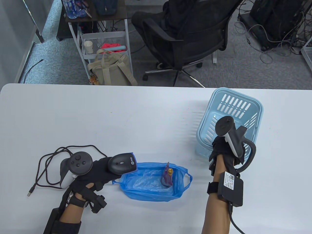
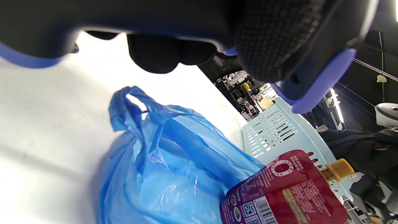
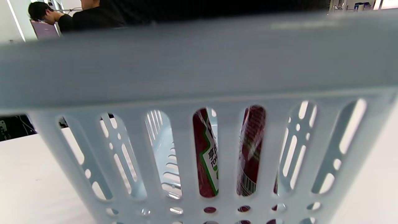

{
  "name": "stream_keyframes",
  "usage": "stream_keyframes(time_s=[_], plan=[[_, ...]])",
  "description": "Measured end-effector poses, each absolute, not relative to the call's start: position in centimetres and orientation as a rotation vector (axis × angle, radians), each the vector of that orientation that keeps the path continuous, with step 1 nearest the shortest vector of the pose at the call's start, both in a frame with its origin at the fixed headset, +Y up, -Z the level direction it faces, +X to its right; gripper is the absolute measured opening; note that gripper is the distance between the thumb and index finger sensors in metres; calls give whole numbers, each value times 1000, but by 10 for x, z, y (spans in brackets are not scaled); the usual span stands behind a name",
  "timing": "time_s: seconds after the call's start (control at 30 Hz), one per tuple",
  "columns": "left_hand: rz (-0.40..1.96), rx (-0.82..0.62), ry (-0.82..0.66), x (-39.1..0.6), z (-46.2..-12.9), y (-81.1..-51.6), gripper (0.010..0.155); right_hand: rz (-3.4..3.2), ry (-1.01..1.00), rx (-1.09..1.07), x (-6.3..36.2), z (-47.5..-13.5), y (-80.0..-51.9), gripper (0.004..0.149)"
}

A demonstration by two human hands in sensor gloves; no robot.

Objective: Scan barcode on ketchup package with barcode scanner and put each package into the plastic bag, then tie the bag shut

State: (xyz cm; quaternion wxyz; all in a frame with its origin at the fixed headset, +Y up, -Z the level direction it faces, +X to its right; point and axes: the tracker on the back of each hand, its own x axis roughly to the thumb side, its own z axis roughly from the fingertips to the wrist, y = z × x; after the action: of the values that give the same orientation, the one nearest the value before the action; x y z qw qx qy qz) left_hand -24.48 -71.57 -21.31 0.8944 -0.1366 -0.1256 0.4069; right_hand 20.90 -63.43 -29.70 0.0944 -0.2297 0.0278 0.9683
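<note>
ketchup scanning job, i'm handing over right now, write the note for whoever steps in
Left hand grips the scanner above the bag's left end.
Right hand reaches into the basket; its fingers are hidden.
One ketchup pouch already sits in the open blue bag.
At least one pouch remains in the basket.
Left: scan and bag the rest, then tie the bag.

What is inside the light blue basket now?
Through the slots of the basket, red ketchup packages show, one with a barcode. The right hand reaches in; its fingers and the number of packages are hidden.
</note>
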Motion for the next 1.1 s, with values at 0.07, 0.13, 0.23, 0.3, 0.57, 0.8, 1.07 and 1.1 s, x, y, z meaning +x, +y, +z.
stream_keyframes(time_s=[0.07,0.13,0.23,0.3,0.57,0.8,1.07,1.1], plan=[[846,-282,-264,-245,-213,-715,51,2867,41,-660,207,-293,-625,44],[851,-279,-267,-245,-213,-715,51,2858,5,-644,206,-290,-617,44],[858,-276,-270,-246,-213,-715,51,2856,-45,-616,204,-284,-603,43],[864,-275,-270,-246,-213,-714,51,2851,-79,-597,202,-280,-593,44],[881,-264,-277,-248,-213,-712,51,2849,-232,-506,192,-260,-555,44],[880,-261,-277,-248,-213,-713,51,2857,-353,-365,173,-244,-533,44],[876,-266,-283,-247,-213,-714,51,2885,-400,-117,131,-231,-517,44],[877,-267,-283,-247,-213,-714,51,2885,-399,-92,127,-230,-517,44]])
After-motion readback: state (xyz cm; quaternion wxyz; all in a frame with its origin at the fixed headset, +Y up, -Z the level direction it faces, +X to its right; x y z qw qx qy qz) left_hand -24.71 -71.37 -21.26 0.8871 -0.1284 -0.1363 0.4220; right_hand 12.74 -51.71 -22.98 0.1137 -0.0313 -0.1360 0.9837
